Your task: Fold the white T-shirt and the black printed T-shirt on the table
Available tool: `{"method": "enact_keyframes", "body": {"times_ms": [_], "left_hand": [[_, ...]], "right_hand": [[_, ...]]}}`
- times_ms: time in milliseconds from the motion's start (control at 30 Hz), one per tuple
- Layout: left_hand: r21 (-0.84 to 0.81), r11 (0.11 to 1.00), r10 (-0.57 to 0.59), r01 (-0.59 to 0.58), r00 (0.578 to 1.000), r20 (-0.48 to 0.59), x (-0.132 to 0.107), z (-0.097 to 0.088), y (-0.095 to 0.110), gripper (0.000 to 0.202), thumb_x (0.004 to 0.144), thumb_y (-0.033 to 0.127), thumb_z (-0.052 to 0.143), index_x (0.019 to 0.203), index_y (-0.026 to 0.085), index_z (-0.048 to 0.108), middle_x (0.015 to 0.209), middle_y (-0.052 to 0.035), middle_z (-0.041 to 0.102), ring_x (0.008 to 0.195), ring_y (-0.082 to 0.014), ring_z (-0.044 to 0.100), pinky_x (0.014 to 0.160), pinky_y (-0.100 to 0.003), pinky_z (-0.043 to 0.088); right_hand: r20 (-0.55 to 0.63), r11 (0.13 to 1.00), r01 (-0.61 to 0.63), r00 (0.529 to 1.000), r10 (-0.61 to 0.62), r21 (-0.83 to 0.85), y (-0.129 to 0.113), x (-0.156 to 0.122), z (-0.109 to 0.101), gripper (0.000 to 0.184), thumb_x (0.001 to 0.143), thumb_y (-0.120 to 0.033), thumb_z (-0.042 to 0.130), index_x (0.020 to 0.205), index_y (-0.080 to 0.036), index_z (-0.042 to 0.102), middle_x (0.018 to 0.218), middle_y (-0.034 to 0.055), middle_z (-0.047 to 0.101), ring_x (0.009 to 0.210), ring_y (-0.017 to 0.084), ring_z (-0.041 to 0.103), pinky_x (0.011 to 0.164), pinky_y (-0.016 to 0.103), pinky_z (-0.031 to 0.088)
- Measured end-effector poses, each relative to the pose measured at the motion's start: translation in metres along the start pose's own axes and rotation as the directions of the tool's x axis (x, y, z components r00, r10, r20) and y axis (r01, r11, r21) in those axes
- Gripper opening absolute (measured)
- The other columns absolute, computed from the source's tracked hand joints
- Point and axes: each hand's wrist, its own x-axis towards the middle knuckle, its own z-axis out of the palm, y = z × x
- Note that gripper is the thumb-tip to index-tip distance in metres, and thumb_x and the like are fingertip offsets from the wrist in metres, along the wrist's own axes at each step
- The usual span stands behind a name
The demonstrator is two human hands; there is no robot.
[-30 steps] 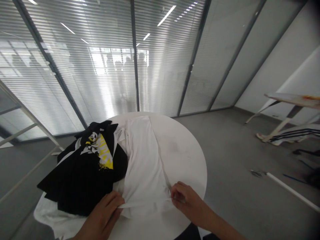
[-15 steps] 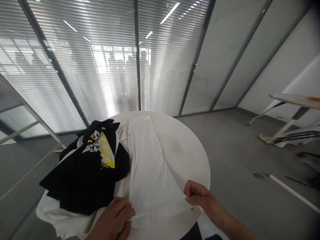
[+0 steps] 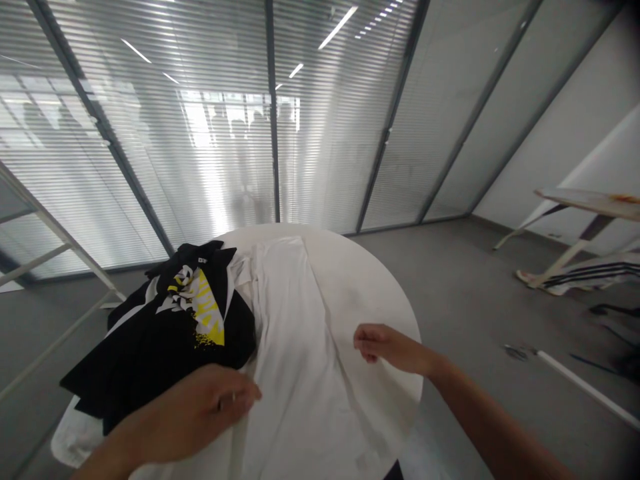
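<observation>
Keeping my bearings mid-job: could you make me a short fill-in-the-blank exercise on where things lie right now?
1. The cloth between the left hand and the right hand is ____ in color.
2. From the camera, the black clothes lie to the ____ of that cloth.
3. Besides white and gray, the print on the black clothes shows ____.
4. The tabletop has a ____ outline.

Missing words: white; left; yellow; round.

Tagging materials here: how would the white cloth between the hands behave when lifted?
The white cloth is probably floppy, given its soft creases. Thin against the table, it is likely light. Lying flat, it should hardly roll.
</observation>
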Motion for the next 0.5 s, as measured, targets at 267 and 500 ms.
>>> {"method": "enact_keyframes", "body": {"times_ms": [267, 500], "left_hand": [[-0.664, 0.697, -0.572, 0.272, 0.769, -0.286, 0.188, -0.066, -0.074, 0.025, 0.08, 0.038, 0.058, 0.095, 0.018, 0.06, 0.081, -0.0031, 0.064, 0.062, -0.0165, 0.064, 0.053, -0.026, 0.05], [-0.645, 0.695, -0.655, 0.317, 0.649, -0.387, 0.275, -0.081, -0.123, 0.016, 0.085, 0.034, 0.059, 0.08, 0.02, 0.052, 0.054, 0.0045, 0.047, 0.041, -0.0109, 0.047, 0.045, -0.022, 0.039]], "right_hand": [[-0.356, 0.951, -0.148, 0.903, 0.242, 0.27, 0.001, 0.142, -0.026, 0.023, 0.074, -0.016, 0.064, 0.096, -0.018, 0.058, 0.083, 0.0036, 0.064, 0.063, 0.013, 0.061, 0.051, 0.024, 0.049], [-0.524, 0.936, -0.058, 0.816, 0.245, 0.347, -0.013, 0.233, -0.038, 0.027, 0.074, -0.014, 0.065, 0.1, -0.018, 0.059, 0.074, 0.0024, 0.065, 0.062, 0.014, 0.061, 0.053, 0.024, 0.05]]}}
